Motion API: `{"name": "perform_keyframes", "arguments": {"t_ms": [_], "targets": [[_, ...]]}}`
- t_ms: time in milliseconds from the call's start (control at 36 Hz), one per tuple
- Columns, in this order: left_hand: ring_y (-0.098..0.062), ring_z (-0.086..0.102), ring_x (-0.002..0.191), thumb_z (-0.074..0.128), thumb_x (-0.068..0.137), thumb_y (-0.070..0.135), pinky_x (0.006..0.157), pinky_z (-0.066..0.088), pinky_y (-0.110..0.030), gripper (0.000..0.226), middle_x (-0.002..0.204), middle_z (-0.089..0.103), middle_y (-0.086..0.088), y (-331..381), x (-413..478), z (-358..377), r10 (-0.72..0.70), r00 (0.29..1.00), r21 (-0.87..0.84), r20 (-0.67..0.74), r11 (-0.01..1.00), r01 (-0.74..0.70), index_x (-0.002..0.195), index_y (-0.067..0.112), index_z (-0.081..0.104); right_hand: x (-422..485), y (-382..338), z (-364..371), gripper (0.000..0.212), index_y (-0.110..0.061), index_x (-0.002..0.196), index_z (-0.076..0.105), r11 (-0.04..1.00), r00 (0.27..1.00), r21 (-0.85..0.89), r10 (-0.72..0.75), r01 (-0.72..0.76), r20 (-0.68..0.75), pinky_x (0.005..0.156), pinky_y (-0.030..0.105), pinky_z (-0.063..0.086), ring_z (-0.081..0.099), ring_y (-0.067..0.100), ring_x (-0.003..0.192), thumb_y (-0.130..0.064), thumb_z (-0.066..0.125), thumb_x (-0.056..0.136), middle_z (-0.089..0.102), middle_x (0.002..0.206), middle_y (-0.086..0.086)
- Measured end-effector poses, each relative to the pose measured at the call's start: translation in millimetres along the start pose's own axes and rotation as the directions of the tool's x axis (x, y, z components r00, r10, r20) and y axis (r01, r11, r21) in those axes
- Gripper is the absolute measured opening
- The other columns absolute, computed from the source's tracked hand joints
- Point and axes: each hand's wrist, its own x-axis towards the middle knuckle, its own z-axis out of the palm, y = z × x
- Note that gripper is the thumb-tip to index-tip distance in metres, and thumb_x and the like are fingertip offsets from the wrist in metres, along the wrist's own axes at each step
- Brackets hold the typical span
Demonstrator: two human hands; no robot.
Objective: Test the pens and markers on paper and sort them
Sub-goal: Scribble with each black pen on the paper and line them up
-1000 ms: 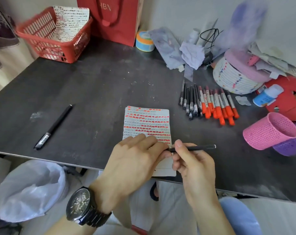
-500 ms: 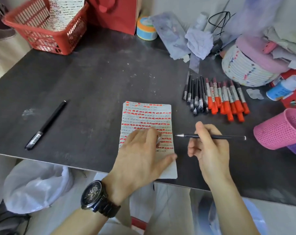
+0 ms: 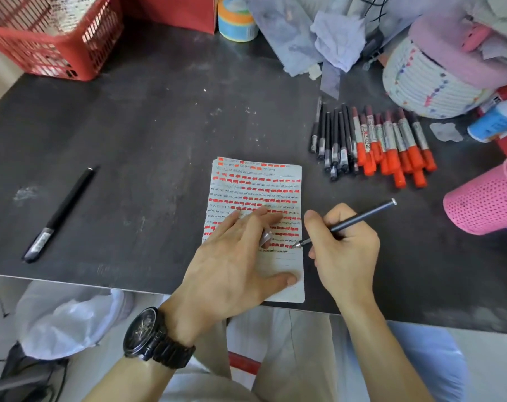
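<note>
A lined paper sheet (image 3: pixel 275 181) covered in rows of orange and black test marks lies near the table's front edge. My left hand (image 3: pixel 234 262) presses flat on its lower half, fingers spread; something small and clear shows between two fingers. My right hand (image 3: pixel 342 250) grips a thin black pen (image 3: pixel 359 219), its tip touching the paper's right margin. Behind it lie a row of black pens (image 3: pixel 332 140) and orange-capped markers (image 3: pixel 391 143). One capped black pen (image 3: pixel 62 211) lies apart at the left.
A red basket (image 3: pixel 52 44) with marked paper stands back left. A pink mesh cup (image 3: pixel 484 198) lies on its side at the right, a purple one behind it. A white woven basket (image 3: pixel 426 82), tape roll (image 3: pixel 236 23) and crumpled papers crowd the back right.
My hands pulled the pen's cap off near the paper's lower edge. My right hand then turned the pen from level to a writing angle and brought its tip down onto the paper. My left hand spread flat.
</note>
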Motion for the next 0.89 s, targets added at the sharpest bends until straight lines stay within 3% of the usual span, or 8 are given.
{"name": "perform_keyframes", "arguments": {"t_ms": [139,222,333,500,639,750,889], "targets": [[0.035,-0.011,0.127,0.065,0.071,0.068,0.112,-0.002,-0.006,0.083,0.145,0.055,0.008,-1.6,-1.2,2.9,0.013,1.000,-0.023,0.001,1.000,-0.013,0.140,0.027,0.045,-1.5,0.9,0.0,0.041,-0.015,0.057,0.044,0.997,0.999,-0.068,-0.043,0.043,0.011,0.045,0.023,0.043,0.053,0.018,0.039,-0.012,0.070,0.088,0.052,0.045,0.006],[0.036,-0.012,0.126,0.064,0.070,0.068,0.109,-0.002,-0.007,0.082,0.143,0.057,0.007,-2.5,-1.5,4.2,0.023,0.999,-0.022,-0.031,0.999,-0.023,0.138,0.026,0.048,-1.4,1.2,0.4,0.041,-0.016,0.057,0.044,0.994,0.998,-0.093,-0.055,0.056,0.012,0.045,0.020,0.043,0.054,0.017,0.039,-0.010,0.071,0.087,0.053,0.045,0.006],[0.036,-0.015,0.126,0.062,0.069,0.069,0.108,-0.002,-0.011,0.081,0.139,0.059,0.007,-2.4,-1.9,5.3,0.030,0.998,-0.005,-0.055,1.000,-0.030,0.136,0.026,0.048,-1.8,1.3,0.7,0.040,-0.015,0.057,0.043,0.994,0.999,-0.102,-0.040,0.041,0.007,0.045,0.027,0.043,0.055,0.024,0.040,-0.011,0.071,0.087,0.051,0.044,0.008],[0.036,-0.014,0.126,0.061,0.069,0.069,0.108,-0.005,-0.005,0.082,0.141,0.057,0.010,-2.8,-2.2,7.0,0.021,0.998,-0.009,-0.054,1.000,-0.022,0.138,0.028,0.047,-2.2,0.8,1.1,0.041,-0.014,0.057,0.043,0.992,0.999,-0.117,-0.049,0.051,0.017,0.046,0.027,0.043,0.054,0.025,0.042,-0.010,0.071,0.087,0.051,0.044,0.009],[0.035,-0.009,0.128,0.061,0.069,0.070,0.112,-0.005,-0.003,0.083,0.142,0.056,0.012,-4.8,-0.8,8.6,0.018,0.999,-0.018,-0.052,1.000,-0.018,0.140,0.028,0.046,-2.0,-0.4,1.6,0.040,-0.008,0.058,0.043,0.991,0.998,-0.125,-0.053,0.054,0.017,0.044,0.017,0.040,0.055,0.024,0.042,-0.007,0.071,0.086,0.051,0.045,0.011],[0.035,-0.010,0.128,0.065,0.070,0.068,0.112,-0.006,-0.003,0.083,0.141,0.056,0.012,-5.0,-0.3,7.9,0.025,0.998,-0.015,-0.052,1.000,-0.025,0.140,0.027,0.047,-1.4,-1.1,1.3,0.039,-0.007,0.058,0.043,0.991,0.999,-0.127,-0.036,0.038,0.019,0.046,0.032,0.043,0.054,0.033,0.045,-0.006,0.070,0.086,0.049,0.046,0.013],[0.036,-0.010,0.127,0.067,0.070,0.067,0.110,-0.005,-0.002,0.083,0.142,0.055,0.012,-4.6,-0.3,7.0,0.029,0.999,-0.016,-0.043,0.999,-0.030,0.140,0.028,0.046,-1.3,-1.4,1.1,0.037,-0.008,0.059,0.044,0.991,0.999,-0.132,-0.028,0.030,0.021,0.049,0.037,0.045,0.055,0.034,0.046,-0.008,0.070,0.086,0.051,0.047,0.013]]}}
